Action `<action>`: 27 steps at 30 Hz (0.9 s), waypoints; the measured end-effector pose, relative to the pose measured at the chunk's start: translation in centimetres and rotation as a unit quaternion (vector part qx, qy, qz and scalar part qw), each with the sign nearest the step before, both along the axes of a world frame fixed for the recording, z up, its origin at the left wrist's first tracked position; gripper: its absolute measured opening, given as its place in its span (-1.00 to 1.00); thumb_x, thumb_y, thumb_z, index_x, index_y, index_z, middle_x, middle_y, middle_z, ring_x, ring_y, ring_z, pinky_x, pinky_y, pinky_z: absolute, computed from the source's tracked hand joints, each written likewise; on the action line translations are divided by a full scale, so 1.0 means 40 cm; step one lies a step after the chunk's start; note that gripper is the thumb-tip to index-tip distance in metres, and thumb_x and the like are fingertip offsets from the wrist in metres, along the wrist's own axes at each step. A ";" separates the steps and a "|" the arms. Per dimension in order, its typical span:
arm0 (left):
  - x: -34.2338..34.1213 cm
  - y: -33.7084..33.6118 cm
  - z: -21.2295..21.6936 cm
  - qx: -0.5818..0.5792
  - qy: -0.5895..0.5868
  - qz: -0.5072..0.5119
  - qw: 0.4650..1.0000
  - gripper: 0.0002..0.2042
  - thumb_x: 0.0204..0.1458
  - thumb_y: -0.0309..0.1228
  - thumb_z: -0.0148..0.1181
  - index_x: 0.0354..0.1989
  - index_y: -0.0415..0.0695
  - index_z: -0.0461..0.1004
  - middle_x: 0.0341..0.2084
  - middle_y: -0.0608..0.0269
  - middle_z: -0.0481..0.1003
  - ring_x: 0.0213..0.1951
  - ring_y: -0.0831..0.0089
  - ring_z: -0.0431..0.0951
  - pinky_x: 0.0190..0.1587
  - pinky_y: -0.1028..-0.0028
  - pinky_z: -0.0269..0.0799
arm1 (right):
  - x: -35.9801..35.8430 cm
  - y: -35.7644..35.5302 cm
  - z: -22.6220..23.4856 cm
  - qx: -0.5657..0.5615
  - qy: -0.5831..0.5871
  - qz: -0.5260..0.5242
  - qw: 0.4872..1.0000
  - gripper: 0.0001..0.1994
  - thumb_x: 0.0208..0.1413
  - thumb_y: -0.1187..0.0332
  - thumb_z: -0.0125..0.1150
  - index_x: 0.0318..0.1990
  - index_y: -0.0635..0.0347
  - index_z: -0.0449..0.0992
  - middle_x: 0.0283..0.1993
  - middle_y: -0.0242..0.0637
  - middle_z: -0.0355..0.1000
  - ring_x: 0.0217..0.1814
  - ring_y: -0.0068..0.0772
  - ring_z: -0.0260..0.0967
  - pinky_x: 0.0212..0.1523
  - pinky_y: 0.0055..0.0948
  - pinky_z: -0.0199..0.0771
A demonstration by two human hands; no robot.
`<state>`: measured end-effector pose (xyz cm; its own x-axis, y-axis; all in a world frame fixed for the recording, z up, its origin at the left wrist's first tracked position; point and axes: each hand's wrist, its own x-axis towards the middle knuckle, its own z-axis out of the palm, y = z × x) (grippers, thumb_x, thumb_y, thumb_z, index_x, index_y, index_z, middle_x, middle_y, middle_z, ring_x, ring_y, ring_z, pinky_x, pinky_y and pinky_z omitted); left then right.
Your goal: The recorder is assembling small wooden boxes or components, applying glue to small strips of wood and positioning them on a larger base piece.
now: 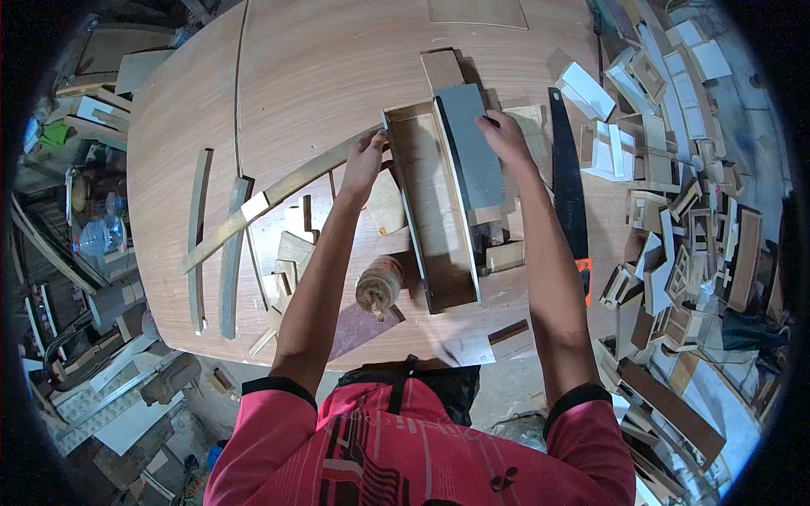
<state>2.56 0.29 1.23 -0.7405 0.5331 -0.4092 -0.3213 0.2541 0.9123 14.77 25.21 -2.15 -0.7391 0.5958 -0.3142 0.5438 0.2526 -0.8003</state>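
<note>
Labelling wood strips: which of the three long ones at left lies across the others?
The slanting strip with the white patch, its far end near the left hand. It crosses the leftmost strip and the middle strip, which lie nearly parallel.

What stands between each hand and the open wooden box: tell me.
Nothing visible stands between the left hand and the open wooden box. The grey panel is between the right hand and the box.

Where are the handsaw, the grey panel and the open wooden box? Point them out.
Handsaw (569, 185): head view, on its dark blade.
Grey panel (469, 150): head view, on the middle of its flat face.
Open wooden box (430, 198): head view, on its bare inner floor.
</note>
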 end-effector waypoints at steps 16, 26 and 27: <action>-0.013 -0.013 -0.019 -0.009 -0.056 -0.004 0.998 -0.60 0.28 -0.25 -0.21 0.17 -0.24 0.25 0.02 0.11 0.39 0.08 0.29 0.39 0.04 0.26 0.37 | -0.025 -0.010 0.034 0.029 -0.019 0.026 0.999 -0.70 0.03 0.29 0.15 -0.18 0.34 0.51 -0.26 -0.11 0.54 -0.22 -0.32 0.49 -0.19 -0.40 0.41; 0.002 -0.007 0.035 0.007 -0.079 -0.005 0.997 -0.59 0.27 -0.27 -0.22 0.20 -0.22 0.22 0.08 0.09 0.35 0.13 0.25 0.33 0.08 0.19 0.31 | -0.043 -0.024 0.071 0.072 -0.068 0.026 0.995 -0.59 -0.08 0.20 0.12 -0.14 0.33 0.51 -0.12 0.07 0.47 -0.03 -0.04 0.44 0.00 -0.25 0.41; 0.002 -0.004 0.030 0.013 -0.074 -0.009 0.997 -0.59 0.27 -0.26 -0.22 0.20 -0.22 0.22 0.07 0.09 0.36 0.12 0.26 0.33 0.08 0.20 0.31 | -0.037 -0.018 0.079 0.062 -0.073 0.033 0.995 -0.54 -0.14 0.21 0.09 -0.11 0.37 0.50 -0.02 0.14 0.43 0.07 0.05 0.39 0.08 -0.21 0.38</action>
<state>2.64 0.15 2.43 -0.6624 0.5582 -0.4996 -0.4489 0.2382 0.8612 13.28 24.48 1.02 -0.7296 0.5886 -0.3481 0.6307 0.3825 -0.6752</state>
